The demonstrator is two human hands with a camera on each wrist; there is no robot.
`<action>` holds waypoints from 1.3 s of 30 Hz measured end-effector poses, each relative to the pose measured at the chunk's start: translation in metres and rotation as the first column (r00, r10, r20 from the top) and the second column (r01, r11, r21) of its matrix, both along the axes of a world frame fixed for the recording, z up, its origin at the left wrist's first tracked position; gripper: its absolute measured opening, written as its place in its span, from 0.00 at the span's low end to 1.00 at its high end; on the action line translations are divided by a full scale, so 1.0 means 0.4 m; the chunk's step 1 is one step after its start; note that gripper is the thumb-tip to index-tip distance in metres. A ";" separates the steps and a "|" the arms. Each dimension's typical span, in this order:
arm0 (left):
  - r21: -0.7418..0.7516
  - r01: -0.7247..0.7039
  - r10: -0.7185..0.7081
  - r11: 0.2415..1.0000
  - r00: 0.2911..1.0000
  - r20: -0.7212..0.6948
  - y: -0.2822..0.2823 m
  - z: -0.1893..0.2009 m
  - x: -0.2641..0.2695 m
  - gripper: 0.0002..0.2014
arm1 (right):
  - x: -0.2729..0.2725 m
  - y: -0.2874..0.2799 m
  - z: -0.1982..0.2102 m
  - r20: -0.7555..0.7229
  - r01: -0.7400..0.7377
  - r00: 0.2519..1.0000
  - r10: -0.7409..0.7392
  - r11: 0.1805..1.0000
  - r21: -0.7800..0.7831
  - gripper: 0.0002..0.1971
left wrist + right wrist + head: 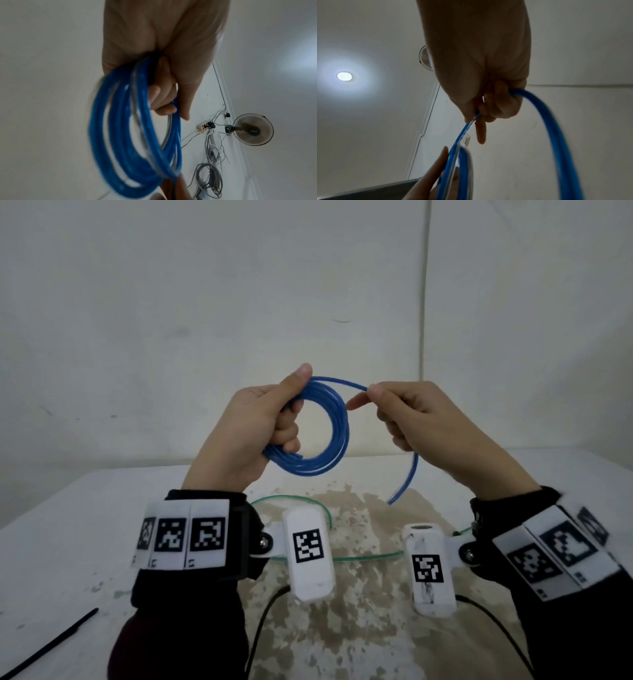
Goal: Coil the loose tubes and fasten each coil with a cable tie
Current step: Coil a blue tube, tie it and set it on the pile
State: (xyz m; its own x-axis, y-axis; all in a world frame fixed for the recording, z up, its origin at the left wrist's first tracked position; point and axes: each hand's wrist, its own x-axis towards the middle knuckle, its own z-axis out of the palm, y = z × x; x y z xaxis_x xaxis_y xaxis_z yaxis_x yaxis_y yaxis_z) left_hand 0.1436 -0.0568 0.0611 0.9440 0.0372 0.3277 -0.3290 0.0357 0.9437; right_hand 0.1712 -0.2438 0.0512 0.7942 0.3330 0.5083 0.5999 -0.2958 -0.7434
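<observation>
A blue tube [334, 436] is wound into several loops, held up above the table. My left hand [270, 422] grips the coil's left side, thumb on top; the left wrist view shows the blue coil [120, 135] hanging from my curled fingers [161, 100]. My right hand [400, 412] pinches the tube's loose stretch [467, 128] between thumb and forefinger to the right of the coil. The free tail [404, 484] hangs down behind that hand, its end in the air. A thin green tube [294, 499] lies loose on the table below. A black cable tie [51, 642] lies at the table's front left.
The white table [68, 525] has a worn brown patch [359, 628] in the middle. A plain wall stands close behind it. In the left wrist view a fan [252, 129], a power strip and bundled grey cables [211, 180] hang on a wall.
</observation>
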 end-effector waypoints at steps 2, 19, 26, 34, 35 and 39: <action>-0.130 -0.011 0.020 0.992 0.997 0.068 -0.025 -0.002 0.003 0.20 | -0.009 0.025 -0.003 -0.154 -0.100 0.981 0.121 0.986 0.134 0.19; 0.052 0.335 -0.330 0.941 0.940 -0.092 -0.041 -0.007 0.006 0.19 | -0.002 0.000 -0.005 0.158 -0.091 0.980 0.121 0.979 -0.181 0.09; 0.233 0.300 -0.273 0.925 0.951 -0.143 -0.037 -0.013 -0.006 0.19 | -0.019 0.019 -0.004 0.106 -0.113 0.984 0.147 0.955 -0.275 0.13; -0.003 0.153 -0.153 0.988 0.988 0.034 -0.039 -0.006 0.001 0.22 | -0.001 0.005 -0.007 -0.283 -0.333 0.852 0.440 0.873 0.356 0.17; -0.031 0.150 -0.148 0.988 0.987 0.055 -0.039 -0.004 -0.001 0.22 | -0.003 0.004 -0.005 -0.292 -0.349 0.826 0.482 0.844 0.407 0.17; -0.142 0.164 -0.148 0.976 0.982 0.115 -0.044 0.001 -0.002 0.22 | -0.007 0.011 -0.002 -0.284 -0.353 0.784 0.552 0.773 0.527 0.17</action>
